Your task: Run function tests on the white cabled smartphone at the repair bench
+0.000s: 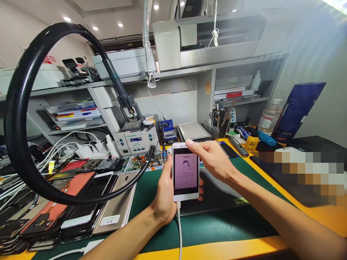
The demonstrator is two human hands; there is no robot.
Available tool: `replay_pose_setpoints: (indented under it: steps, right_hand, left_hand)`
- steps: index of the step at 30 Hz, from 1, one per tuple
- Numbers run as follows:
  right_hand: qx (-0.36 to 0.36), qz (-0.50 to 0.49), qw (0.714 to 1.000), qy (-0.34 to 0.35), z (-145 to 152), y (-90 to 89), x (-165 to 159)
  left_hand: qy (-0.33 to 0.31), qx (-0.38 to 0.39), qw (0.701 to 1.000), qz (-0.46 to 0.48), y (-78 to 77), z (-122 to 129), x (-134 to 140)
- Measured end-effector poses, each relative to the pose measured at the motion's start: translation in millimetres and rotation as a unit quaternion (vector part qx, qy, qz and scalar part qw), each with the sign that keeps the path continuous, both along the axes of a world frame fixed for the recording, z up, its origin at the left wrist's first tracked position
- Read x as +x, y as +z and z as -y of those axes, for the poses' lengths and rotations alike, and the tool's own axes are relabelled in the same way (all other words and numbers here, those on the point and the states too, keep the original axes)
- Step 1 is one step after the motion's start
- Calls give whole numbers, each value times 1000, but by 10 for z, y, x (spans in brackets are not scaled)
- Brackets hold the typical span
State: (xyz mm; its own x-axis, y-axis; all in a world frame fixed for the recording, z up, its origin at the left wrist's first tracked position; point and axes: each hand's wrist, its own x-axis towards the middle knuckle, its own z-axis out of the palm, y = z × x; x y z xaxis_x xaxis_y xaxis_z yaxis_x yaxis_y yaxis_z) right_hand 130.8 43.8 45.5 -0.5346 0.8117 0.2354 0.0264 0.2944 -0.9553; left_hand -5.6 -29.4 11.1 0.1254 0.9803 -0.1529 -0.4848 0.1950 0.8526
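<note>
A white smartphone stands upright in my left hand. The thumb runs along its left edge, and fingertips of the same hand show past its right edge. Its lit screen carries a line drawing of a head with a phone at the ear and small text. A white cable is plugged into the bottom edge. My right hand is closed at the top right corner, one digit lying over the front top edge beside the earpiece; its other fingers are mostly hidden.
Several phones and phone parts lie on the left. A black flexible hose loops above them near the soldering station. A perforated black mat rests on the green mat. Bottles and tools stand at right.
</note>
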Motion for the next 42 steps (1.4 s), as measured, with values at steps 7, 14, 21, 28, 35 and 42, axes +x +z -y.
replay_pose_setpoints:
  steps: [7,14,21,28,35,42]
  right_hand:
    - [-24,25,999,-36,6,82,-61]
    - [-2,51,997,-61,-66,109,-86]
    - [45,95,994,-27,-100,110,-12]
    - [-8,19,998,52,-177,52,39]
    - [-76,15,982,171,-49,-111,-18]
    - [-49,54,988,134,-2,-150,-76]
  left_hand:
    - [8,-8,1000,-9,28,11,12]
    - [10,-18,1000,-2,34,-6,16]
    - [-1,-13,1000,16,4,-22,5]
    - [-26,-8,999,46,-1,-53,-31]
    - [1,18,995,98,-16,-136,-132]
    - [10,10,990,138,-35,-174,-165]
